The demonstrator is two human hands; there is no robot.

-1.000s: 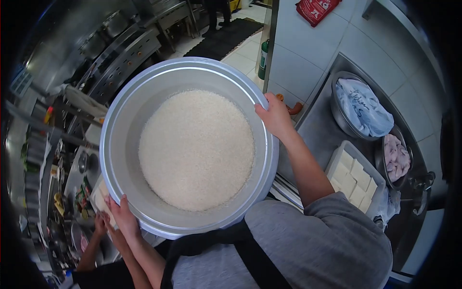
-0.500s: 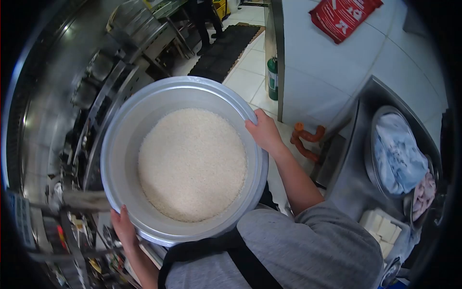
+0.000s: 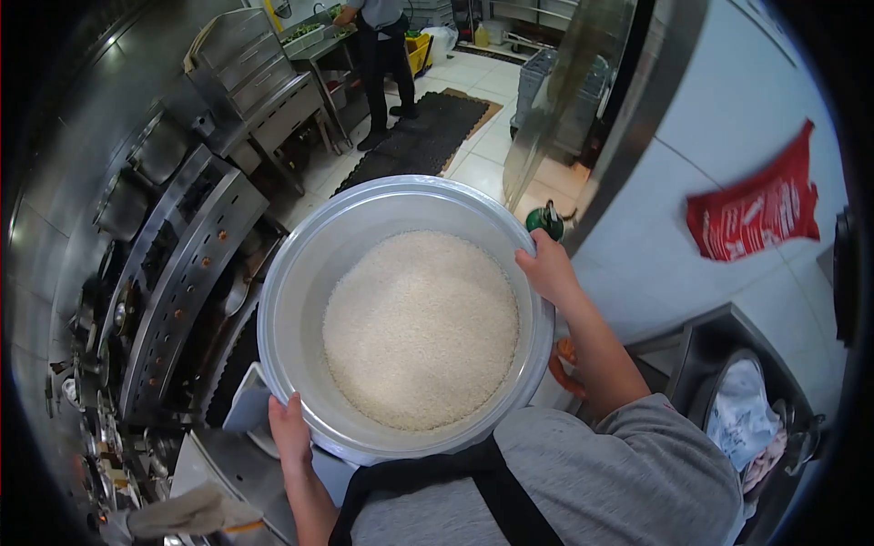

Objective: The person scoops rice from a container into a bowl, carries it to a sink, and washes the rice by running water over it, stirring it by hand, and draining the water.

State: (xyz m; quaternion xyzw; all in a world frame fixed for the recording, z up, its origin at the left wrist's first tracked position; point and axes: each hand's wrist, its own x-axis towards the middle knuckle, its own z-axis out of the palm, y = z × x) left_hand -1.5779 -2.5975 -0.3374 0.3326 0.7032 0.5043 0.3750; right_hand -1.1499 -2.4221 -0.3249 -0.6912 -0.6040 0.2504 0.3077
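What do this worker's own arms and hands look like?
The left hand and right hand are bare, without visible gloves or rings. A short grey sleeve ends near the right elbow; the left sleeve is unseen. Black straps cross the grey shirt.

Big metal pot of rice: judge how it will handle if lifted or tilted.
The pot looks rigid, and probably heavy, since both hands hold its rim. The rice appears dry and loose, so it would likely slide toward a lowered side. The smooth rim may feel slippery.
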